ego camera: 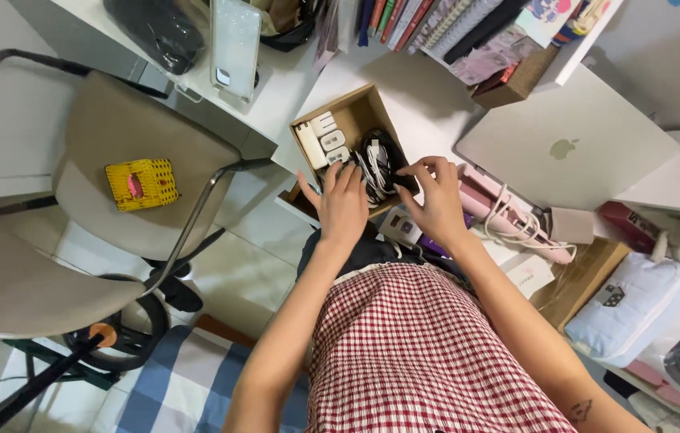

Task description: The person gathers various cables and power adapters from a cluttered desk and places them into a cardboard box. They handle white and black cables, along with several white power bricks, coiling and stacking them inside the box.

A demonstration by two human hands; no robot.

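Silver laptop (568,148) at upper right, row of books (436,24) along the top edge, yellow basket (142,184) on a beige chair (127,132) at left, pale blue pouch (632,309) at lower right, clear phone case (236,44) at top centre

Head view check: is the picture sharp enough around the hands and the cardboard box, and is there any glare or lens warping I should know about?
Head view: light is soft and even, with the left hand and right hand sharp over the cardboard box; cables inside are dark and hard to separate; the silver laptop is bright but not blown out; wide-angle warping bends the chair at the left edge.
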